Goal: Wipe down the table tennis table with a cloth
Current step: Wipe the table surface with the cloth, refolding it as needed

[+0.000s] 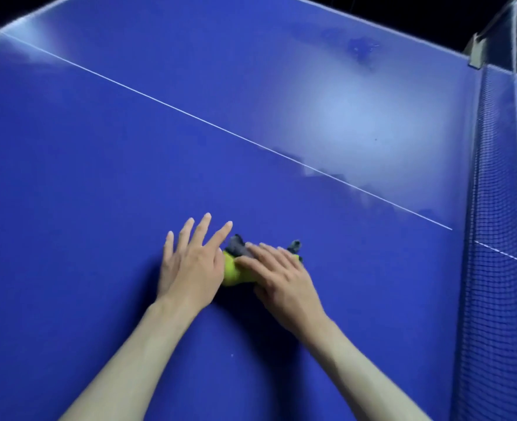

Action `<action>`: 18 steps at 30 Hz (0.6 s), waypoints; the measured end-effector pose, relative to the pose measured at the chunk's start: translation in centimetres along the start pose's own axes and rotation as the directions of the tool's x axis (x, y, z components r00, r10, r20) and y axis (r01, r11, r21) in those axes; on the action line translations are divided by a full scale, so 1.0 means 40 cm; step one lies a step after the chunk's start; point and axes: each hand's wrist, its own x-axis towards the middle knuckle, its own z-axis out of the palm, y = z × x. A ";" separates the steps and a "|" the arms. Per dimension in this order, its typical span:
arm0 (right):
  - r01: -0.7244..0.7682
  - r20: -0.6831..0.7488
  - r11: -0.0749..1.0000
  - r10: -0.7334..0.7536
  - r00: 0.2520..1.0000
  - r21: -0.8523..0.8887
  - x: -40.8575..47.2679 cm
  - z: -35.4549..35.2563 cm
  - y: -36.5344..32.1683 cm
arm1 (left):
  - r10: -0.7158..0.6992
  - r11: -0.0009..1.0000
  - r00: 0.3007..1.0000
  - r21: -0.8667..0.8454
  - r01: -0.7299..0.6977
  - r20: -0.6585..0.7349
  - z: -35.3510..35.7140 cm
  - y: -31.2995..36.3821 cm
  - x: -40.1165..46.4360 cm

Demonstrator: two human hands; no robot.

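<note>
Nearest the camera, two bare forearms reach in from about 6 o'clock and meet just below the middle of the view. The left hand [190, 262] lies flat on the blue surface [84, 177], its fingers [202, 226] straight and spread, holding nothing; its thumb side sits right against the cloth. The right hand [277, 276] rests on top of the cloth [232, 270], a bunched yellow-green and grey wad, with fingers laid out fairly straight and close together, pressing down on it, not pinching it. Whether the thumb curls under the wad I cannot tell.

The step in hand looks like gathering or pressing the cloth before a stroke. To do it well, the wad would be better opened out into a flat pad, so more of it meets the surface, with the palm bearing evenly. The left hand can steady the body, but it should stay off cleaned ground.

Further out, toward 1 o'clock, a hazy pale patch [351, 123] shows past the white centre line [190, 115], and a darker blotch [362, 48] sits nearer the far edge; these seem to be film or smears that need overlapping passes. At 3 o'clock the net [494, 238] runs away from the viewer; strokes should stop short of it so the cloth does not snag the mesh.
</note>
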 end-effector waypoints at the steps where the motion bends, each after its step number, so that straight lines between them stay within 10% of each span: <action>1: -0.038 -0.029 0.999 0.037 0.999 -0.012 0.002 -0.020 0.071 | 0.000 1.000 0.999 0.031 -0.001 0.039 0.003 0.012 0.002; 7: -0.692 -0.228 0.707 0.704 0.673 0.143 0.027 -0.181 0.488 | -0.002 1.000 0.984 0.021 -0.001 0.175 0.030 0.064 -0.006; 10: -0.763 -0.298 0.619 0.775 0.557 0.185 0.068 -0.157 0.414 | -0.031 0.999 0.977 -0.002 0.032 0.212 0.046 0.064 -0.011; 15: -0.336 -0.155 0.934 0.352 0.923 0.122 -0.073 -0.031 0.045 | -0.050 0.997 0.973 -0.049 0.062 0.225 0.045 0.066 -0.002; 18: -0.002 -0.004 0.997 0.002 1.000 0.073 -0.166 -0.027 0.014 | -0.043 0.999 0.971 -0.019 0.049 0.236 0.049 0.062 -0.005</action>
